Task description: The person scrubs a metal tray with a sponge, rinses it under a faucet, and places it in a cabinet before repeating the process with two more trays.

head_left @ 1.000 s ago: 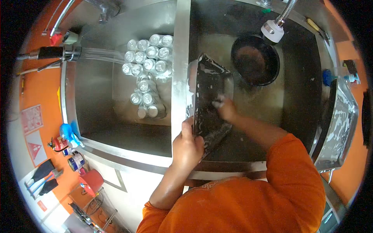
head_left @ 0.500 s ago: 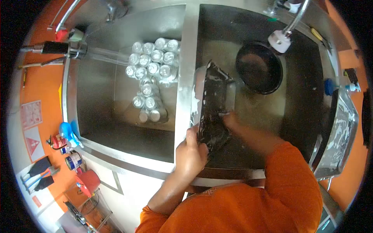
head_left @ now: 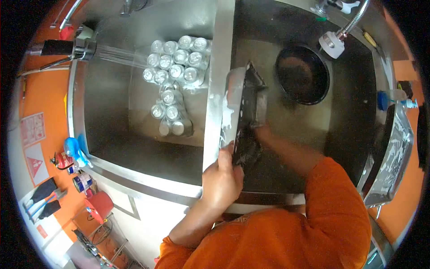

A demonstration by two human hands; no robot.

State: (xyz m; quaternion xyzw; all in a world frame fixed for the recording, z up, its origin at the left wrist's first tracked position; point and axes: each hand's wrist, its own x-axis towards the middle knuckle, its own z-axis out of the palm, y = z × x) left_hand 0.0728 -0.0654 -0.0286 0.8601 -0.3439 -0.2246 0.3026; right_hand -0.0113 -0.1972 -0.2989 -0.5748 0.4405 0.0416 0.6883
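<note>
In the head view, the left hand (head_left: 221,179) is closed around the near edge of a dark, soapy baking tray (head_left: 247,116), holding it tipped up on its side against the steel divider (head_left: 219,67) between two sink basins. The right hand (head_left: 264,133) presses against the tray's inner face; it is blurred, so how far its fingers are open cannot be told. Behind the tray, a black pan (head_left: 302,75) lies in the right basin under a spray head (head_left: 332,45). Metal cans (head_left: 177,71) cluster in the left basin, under running water.
</note>
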